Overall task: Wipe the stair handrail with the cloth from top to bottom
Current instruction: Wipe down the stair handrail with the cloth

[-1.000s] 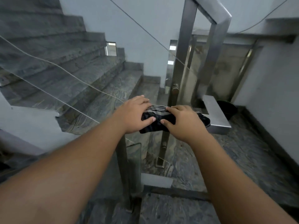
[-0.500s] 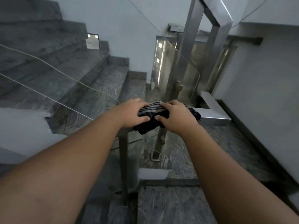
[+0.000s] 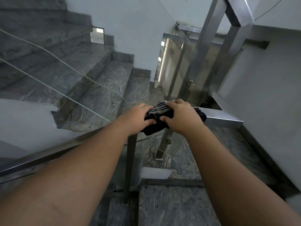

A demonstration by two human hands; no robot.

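Cloth, dark with pale stripes, sits bunched on the steel handrail, clasped by the left hand at its 9 o'clock and the right hand at its 3 o'clock, both with fingers curled over it, grey marble steps rising toward 10 o'clock.

Half the dark striped cloth is under left hand and right hand — brushed-steel square handrail hidden beneath them; forearms cut off at bottom edge.
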